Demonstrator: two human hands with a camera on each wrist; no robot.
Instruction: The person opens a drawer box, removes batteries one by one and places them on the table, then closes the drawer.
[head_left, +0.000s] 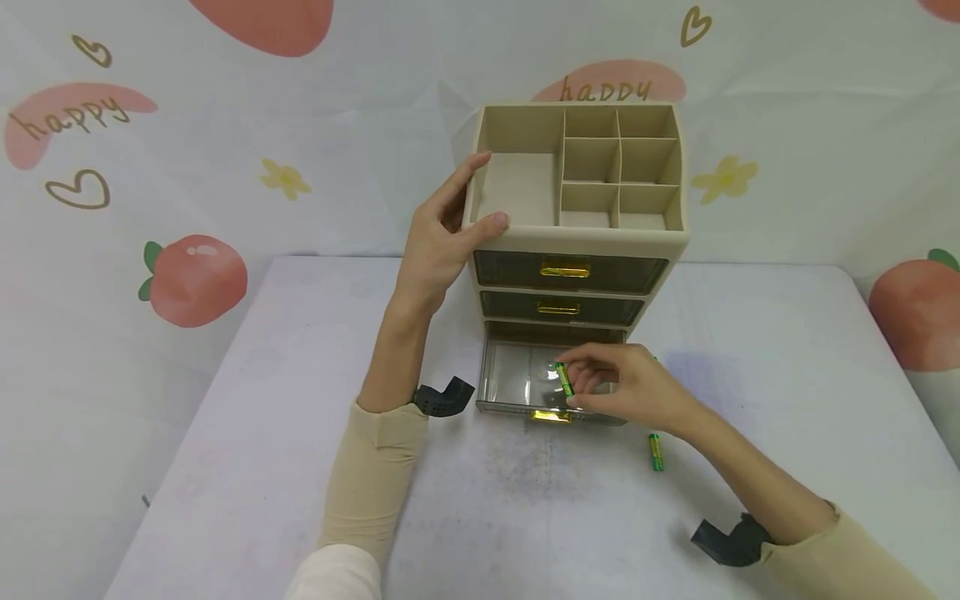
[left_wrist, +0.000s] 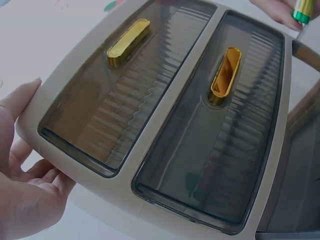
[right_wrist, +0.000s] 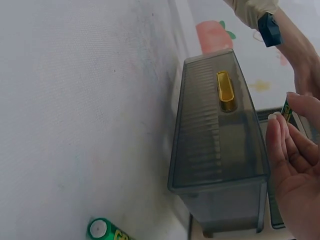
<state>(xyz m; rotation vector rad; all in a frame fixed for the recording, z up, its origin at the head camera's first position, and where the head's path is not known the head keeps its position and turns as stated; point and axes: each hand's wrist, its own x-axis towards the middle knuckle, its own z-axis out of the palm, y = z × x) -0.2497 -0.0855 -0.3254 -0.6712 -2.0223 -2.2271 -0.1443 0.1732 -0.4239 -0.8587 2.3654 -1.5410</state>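
A beige desk organizer (head_left: 576, 237) with three smoky clear drawers stands at the back of the table. My left hand (head_left: 442, 237) grips its upper left side, with the thumb on the front rim; curled fingers show beside the casing in the left wrist view. The bottom drawer (head_left: 510, 375) is pulled out. Above it, my right hand (head_left: 637, 385) pinches a green and gold battery (head_left: 564, 379) between thumb and fingertips. Another battery (head_left: 656, 452) lies on the table right of the drawer, also visible in the right wrist view.
Open compartments (head_left: 591, 158) form the organizer's top. Its upper drawer (head_left: 510, 271) and middle drawer (head_left: 510, 307) are closed, both with gold handles. A small green bit (head_left: 655, 359) peeks out behind the right hand. The white table (head_left: 247, 467) meets a printed backdrop (head_left: 360, 108).
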